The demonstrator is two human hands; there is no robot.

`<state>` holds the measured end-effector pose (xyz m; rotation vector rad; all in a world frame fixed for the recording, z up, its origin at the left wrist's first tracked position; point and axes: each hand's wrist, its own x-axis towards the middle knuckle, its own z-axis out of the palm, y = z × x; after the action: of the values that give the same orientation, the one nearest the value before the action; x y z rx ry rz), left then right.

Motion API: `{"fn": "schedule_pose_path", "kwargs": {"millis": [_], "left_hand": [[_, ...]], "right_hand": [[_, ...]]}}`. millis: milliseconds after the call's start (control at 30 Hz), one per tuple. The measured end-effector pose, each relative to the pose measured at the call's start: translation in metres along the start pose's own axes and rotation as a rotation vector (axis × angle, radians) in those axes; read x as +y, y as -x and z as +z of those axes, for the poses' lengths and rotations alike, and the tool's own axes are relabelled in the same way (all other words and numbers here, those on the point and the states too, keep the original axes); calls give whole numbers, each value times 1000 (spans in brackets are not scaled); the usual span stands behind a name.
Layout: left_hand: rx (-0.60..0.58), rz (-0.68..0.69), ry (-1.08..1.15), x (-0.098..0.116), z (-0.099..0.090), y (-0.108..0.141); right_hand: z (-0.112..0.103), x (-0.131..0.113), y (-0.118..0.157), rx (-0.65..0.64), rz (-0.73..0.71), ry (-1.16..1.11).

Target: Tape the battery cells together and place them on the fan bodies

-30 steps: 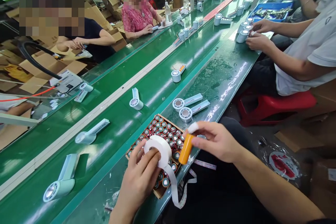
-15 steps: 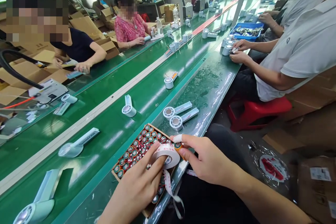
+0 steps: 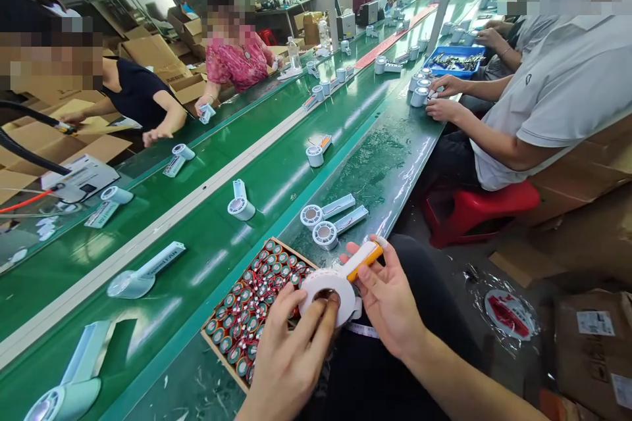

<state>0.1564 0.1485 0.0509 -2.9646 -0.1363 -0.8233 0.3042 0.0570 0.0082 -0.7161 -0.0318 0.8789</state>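
Orange and slim, the cell (image 3: pixel 356 270) is just beside the tape roll, above the near edge of the counter, its long side turned up. Half a second ago it was held end-up against the roll; now a white strip (image 3: pixel 359 259) lies along it and runs back to the roll, so the taping seems under way but not finished, with no cut end visible between them. Fingers of the right hand (image 3: pixel 390 306) are curled closed about the cell, the thumb against its side. The left hand (image 3: pixel 296 348) has its fingers bent around the tape roll (image 3: pixel 306 296), two pushed into the core.

Just left, a carton (image 3: pixel 224 362) of upright cells with red wires sits close under the left wrist and could get bumped. A loose tape tail (image 3: pixel 363 329) below the roll might snag.

Farther up the counter (image 3: pixel 365 168), two pale fans (image 3: pixel 324 235) lie side by side. Others stand on the green belt (image 3: pixel 276 187) alongside. Across it, another fan (image 3: pixel 178 156) has appeared near a co-worker in a dark top (image 3: pixel 135 95); to the right, a co-worker in a pale shirt (image 3: pixel 543 99) works near a blue tray (image 3: pixel 449 72).
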Motion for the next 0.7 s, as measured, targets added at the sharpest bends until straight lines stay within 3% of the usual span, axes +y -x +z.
{"fn": "schedule_pose_path", "kwargs": {"millis": [100,200,267,300,367,467,533,600,700], "left_hand": [[-12,17,88,17,3,-1],[-129,47,208,13,-9,15],[-144,-58,143,-10,-25,37],[-156,-144,91,-27,-34,48],[-251,-299,117,-66,-49,68],[-348,-536,327,-122,-54,73],[-341,-702,311,-151,-43,54],[-357,-780,237,-174,-27,25],[-368,-785,191,-206,-3,-22]], "right_hand": [[-2,-11,-7,-3,9,-6],[-30,-81,-43,51,-288,-2],[-65,-142,-67,147,-631,-17],[-85,-168,-75,177,-720,54],[-123,-201,-76,249,-756,246],[-165,-197,-50,372,-516,458],[-179,-173,-29,416,-302,544],[-187,-151,-13,423,-159,614],[-192,-136,-1,374,-192,727]]}}
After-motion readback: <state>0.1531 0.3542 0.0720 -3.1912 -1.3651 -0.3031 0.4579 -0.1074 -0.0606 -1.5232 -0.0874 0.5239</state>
